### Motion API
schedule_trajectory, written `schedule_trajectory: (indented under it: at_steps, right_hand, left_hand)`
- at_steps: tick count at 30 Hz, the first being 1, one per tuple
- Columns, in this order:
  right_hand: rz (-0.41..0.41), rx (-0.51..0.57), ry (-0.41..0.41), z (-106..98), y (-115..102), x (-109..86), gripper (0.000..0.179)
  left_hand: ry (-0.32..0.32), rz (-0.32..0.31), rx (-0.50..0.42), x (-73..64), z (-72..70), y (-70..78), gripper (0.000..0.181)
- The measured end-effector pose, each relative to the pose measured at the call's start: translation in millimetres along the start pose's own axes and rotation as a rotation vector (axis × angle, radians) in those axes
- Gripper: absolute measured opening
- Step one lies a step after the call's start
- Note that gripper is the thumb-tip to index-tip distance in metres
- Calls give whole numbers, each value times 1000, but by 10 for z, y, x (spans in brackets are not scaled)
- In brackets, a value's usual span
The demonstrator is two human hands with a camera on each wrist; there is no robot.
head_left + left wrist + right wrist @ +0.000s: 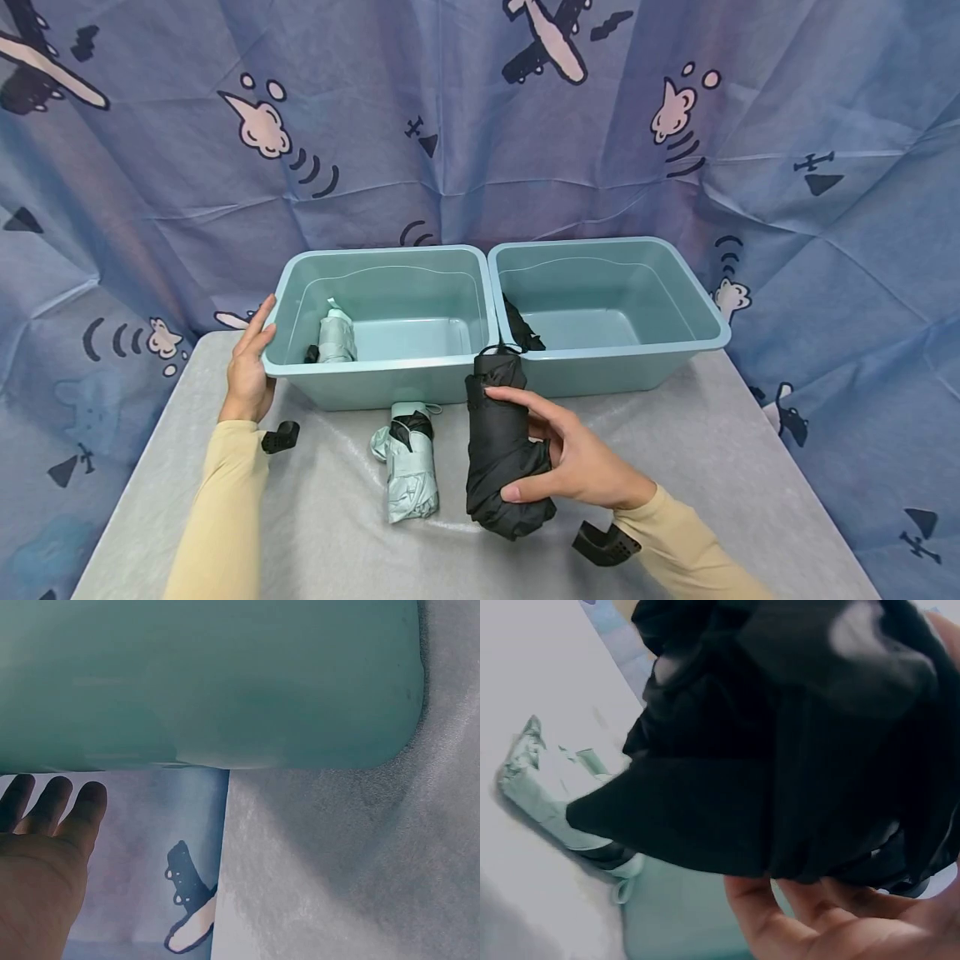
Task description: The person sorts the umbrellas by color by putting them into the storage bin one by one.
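My right hand (577, 458) grips a folded black umbrella (498, 442) with a wrist loop at its top, above the table in front of the two bins. In the right wrist view, the loose cloth of the black umbrella (705, 810) fills most of the picture. My left hand (251, 367), fingers extended, rests against the left end of the left bin (390, 387). A folded mint umbrella (411, 483) lies on the table between my hands. Inside the left bin is another mint umbrella (337, 337) with a black end.
Right beside the left bin stands a matching right bin (600, 371), with a black cloth item (521, 325) partly hidden behind its near left wall. Both are on a table (322, 517) with a pale cover. A blue patterned curtain (450, 125) hangs close behind.
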State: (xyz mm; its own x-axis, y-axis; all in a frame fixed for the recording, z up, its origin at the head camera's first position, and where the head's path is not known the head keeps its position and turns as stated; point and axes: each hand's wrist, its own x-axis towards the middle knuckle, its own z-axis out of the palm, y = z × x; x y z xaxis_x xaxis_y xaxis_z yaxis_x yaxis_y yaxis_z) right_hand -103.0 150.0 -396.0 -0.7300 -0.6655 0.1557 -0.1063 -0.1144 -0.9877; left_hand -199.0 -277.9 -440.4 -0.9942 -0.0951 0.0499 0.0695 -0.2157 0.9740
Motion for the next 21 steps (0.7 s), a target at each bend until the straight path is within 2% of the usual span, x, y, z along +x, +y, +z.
schedule_trajectory:
  at_steps: [5, 10, 13, 17, 21]
  right_hand:
    - [-7, -51, 37, -104, -190, 30, 96]
    - [12, -165, 95, -265, -357, 70, 98]
    - [43, -165, 121, -378, -436, 95, 98]
    - [84, -97, 136, -536, -530, 138, 100]
    - [100, -111, 158, -708, -614, 204, 101]
  left_hand:
    - [1, -2, -2, -3, 3, 4, 55]
    - [3, -2, -8, -4, 5, 7, 55]
    - [5, -2, -9, -4, 7, 7, 55]
    - [8, -1, -13, 0, 9, 5, 54]
    - [9, 3, -15, 4, 8, -1, 55]
